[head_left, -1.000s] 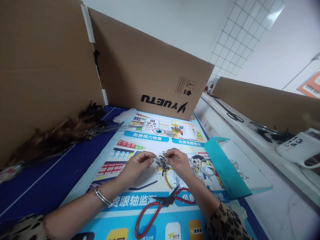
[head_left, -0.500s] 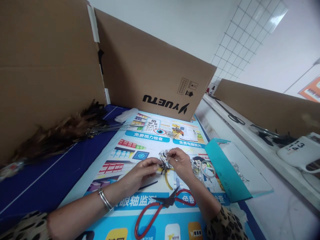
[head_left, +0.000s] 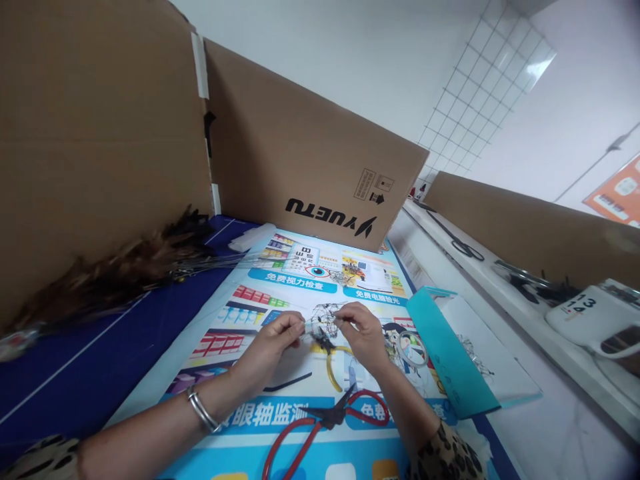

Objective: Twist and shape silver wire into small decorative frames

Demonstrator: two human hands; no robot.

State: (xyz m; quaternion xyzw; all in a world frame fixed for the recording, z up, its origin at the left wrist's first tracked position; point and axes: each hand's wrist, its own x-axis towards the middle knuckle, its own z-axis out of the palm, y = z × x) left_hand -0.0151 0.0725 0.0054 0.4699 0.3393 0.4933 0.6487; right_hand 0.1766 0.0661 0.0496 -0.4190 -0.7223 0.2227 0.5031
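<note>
From my end I'm seeing the left hand (head_left: 281, 339) and right hand (head_left: 365, 337) working one wire cluster (head_left: 325, 320) between them, over the desk (head_left: 115, 373); the right grip is pinching its edge, the left seemingly holding a thin strand. I'm judging this as adjusting wire, the next move calling for a light, steady pinch. I'm counting one pair of red-handled scissors (head_left: 332, 417), one yellow-handled tool (head_left: 329, 370) and one teal box (head_left: 453, 363); its wire pieces (head_left: 474, 356) are defying counting.

Wire tangle (head_left: 325, 319) between left grip (head_left: 273, 341) and right grip (head_left: 364, 337), scissors (head_left: 331, 417) in front, feathers (head_left: 115, 275) left, cardboard panel (head_left: 310, 140) behind.
</note>
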